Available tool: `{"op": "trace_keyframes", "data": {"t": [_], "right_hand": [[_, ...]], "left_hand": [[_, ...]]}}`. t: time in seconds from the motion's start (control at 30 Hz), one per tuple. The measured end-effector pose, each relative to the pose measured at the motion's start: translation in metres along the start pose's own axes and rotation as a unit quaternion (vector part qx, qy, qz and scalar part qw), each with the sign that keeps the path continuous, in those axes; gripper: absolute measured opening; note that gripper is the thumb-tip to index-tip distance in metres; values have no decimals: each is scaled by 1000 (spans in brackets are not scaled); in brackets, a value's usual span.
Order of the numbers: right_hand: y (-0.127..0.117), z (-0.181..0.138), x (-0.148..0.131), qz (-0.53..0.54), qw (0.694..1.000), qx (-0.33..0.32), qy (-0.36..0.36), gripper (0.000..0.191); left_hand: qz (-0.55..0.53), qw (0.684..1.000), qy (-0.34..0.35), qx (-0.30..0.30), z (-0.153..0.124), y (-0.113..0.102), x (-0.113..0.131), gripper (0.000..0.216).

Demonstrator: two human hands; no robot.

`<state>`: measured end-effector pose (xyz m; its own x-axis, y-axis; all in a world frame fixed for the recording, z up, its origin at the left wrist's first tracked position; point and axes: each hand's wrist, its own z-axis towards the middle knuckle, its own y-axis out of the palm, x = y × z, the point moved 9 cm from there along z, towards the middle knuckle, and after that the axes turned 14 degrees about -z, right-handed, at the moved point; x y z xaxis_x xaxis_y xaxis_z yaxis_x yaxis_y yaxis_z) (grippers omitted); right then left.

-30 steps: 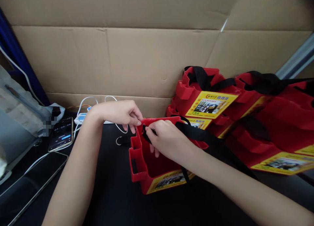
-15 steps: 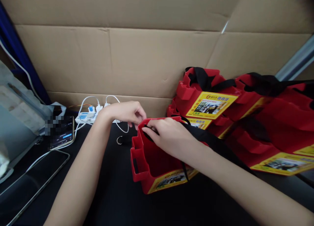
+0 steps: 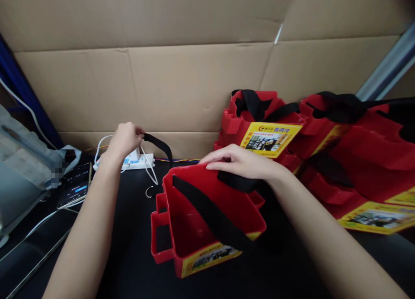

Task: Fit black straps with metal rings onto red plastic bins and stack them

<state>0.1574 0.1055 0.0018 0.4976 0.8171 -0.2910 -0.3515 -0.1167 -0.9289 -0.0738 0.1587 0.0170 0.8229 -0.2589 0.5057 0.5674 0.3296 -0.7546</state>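
A red plastic caddy [image 3: 181, 221] with a yellow label sits on the black table in front of me. A black strap [image 3: 210, 214] runs across its open top and out over the far left rim. My left hand [image 3: 125, 138] is closed on the end of this strap, held up to the left of the caddy. My right hand [image 3: 241, 162] lies flat on the caddy's far rim, fingers stretched out and pressing the strap down. A small metal ring [image 3: 149, 192] lies on the table just left of the caddy.
Several more red caddies [image 3: 259, 117] with black straps are piled at the right. A cardboard wall [image 3: 181, 83] stands behind. At the left are a white power strip [image 3: 138, 161] with cables, a phone [image 3: 74, 184], a tablet [image 3: 32, 256] and a grey bag [image 3: 19, 160].
My left hand has pulled the strap end out to the left and upward, away from the caddy. My right hand has flattened on the far rim. The caddy has shifted slightly left and nearer.
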Motion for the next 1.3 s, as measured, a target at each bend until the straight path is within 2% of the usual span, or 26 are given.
{"op": "trace_keyframes", "data": {"t": [0.07, 0.1, 0.17, 0.23, 0.3, 0.33, 0.37, 0.4, 0.43, 0.5, 0.57, 0.6, 0.67, 0.73, 0.83, 0.9, 0.97, 1.0, 1.03, 1.07, 1.13, 1.2, 1.3], "right_hand": [[0, -2, 0, 4, 1000, 9, 3, 29], [0, -3, 0, 6, 1000, 14, 5, 29], [0, -4, 3, 8, 1000, 20, 13, 29], [0, -5, 6, 10, 1000, 18, 19, 29], [0, -6, 7, 12, 1000, 12, 19, 28], [0, -7, 8, 15, 1000, 10, 17, 28], [0, -7, 8, 18, 1000, 9, 17, 28], [0, -8, 9, 22, 1000, 10, 17, 28], [-1, -8, 9, 25, 999, 11, 18, 29], [-1, -9, 10, 33, 999, 12, 23, 29], [0, -10, 11, 42, 999, 6, 27, 28], [0, -10, 10, 48, 998, 3, 27, 28], [1, -11, 8, 60, 998, 1, 26, 28], [1, -11, 7, 65, 997, 4, 28, 29], [1, -12, 7, 61, 997, 5, 35, 29], [1, -13, 8, 54, 998, 9, 39, 30], [0, -14, 8, 50, 998, 10, 41, 30], [0, -14, 8, 50, 998, 9, 40, 30], [1, -14, 8, 50, 998, 8, 40, 30], [1, -15, 8, 50, 998, 8, 40, 30], [0, -15, 10, 45, 998, 14, 44, 30], [-1, -16, 11, 34, 998, 21, 50, 31], [1, -17, 10, 23, 998, 10, 51, 32]], "left_hand": [[16, 999, 38, 5, -4, -6, 14, 38], [9, 997, 77, -24, -10, -3, 30, 44], [-31, 976, 164, -143, -28, 16, 69, 50], [-76, 928, 206, -302, -52, 42, 99, 43], [-106, 881, 200, -414, -68, 64, 111, 35], [-118, 871, 185, -440, -69, 72, 109, 31], [-125, 874, 162, -441, -64, 77, 101, 26], [-119, 897, 132, -406, -52, 78, 88, 22], [-99, 929, 96, -343, -36, 75, 71, 18], [-36, 983, 29, -175, -8, 54, 35, 17], [23, 999, -12, -33, 5, 30, 11, 22], [38, 999, -23, 3, 6, 22, 6, 26], [37, 999, -8, -5, 2, 19, 11, 34], [13, 993, 62, -98, -10, 31, 35, 44], [-30, 943, 171, -282, -41, 59, 78, 53], [-63, 904, 191, -376, -56, 75, 93, 47], [-106, 872, 187, -440, -62, 88, 98, 34], [-115, 876, 174, -434, -56, 92, 95, 27], [-110, 900, 150, -395, -45, 92, 87, 20], [-94, 933, 120, -326, -31, 87, 75, 15], [-45, 987, 54, -146, -7, 66, 48, 12], [-12, 1000, 5, 5, 2, 40, 26, 18], [3, 991, -32, 127, 0, 13, 7, 26]]}}
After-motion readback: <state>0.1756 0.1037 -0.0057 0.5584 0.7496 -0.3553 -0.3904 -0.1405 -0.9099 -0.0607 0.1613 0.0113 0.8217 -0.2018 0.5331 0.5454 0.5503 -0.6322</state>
